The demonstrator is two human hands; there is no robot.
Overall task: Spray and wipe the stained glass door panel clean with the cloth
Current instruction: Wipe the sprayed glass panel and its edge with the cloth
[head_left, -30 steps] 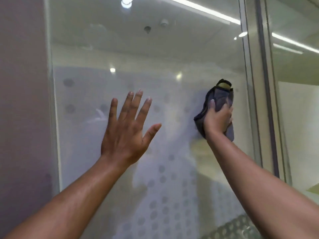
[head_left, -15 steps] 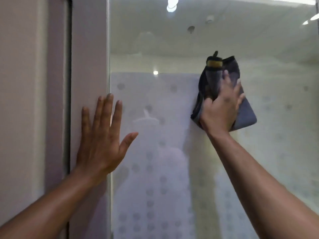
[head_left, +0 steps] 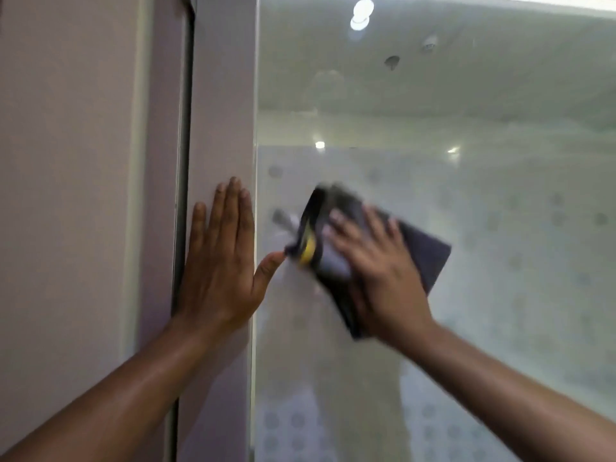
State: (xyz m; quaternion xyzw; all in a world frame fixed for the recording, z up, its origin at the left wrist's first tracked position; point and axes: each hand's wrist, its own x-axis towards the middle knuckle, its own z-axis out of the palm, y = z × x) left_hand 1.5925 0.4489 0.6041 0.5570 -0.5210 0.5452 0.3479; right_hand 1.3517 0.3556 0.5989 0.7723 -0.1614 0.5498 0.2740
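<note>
- Left hand [head_left: 220, 261] flat, fingers spread wide, on the door frame [head_left: 220, 111]
- Right hand [head_left: 376, 278] presses dark cloth [head_left: 423, 258] against glass panel [head_left: 466, 161]; blurred, perhaps a yellow-marked bottle underneath

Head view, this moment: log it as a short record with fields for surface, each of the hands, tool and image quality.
surface: glass door panel, frosted with a dot pattern
left hand: open, flat on the pale frame beside the glass, thumb tip over the glass edge
right hand: pressing the cloth against the glass
tool: dark grey cloth, with a black and yellow object bunched in it
image quality: right hand and cloth motion-blurred
</note>
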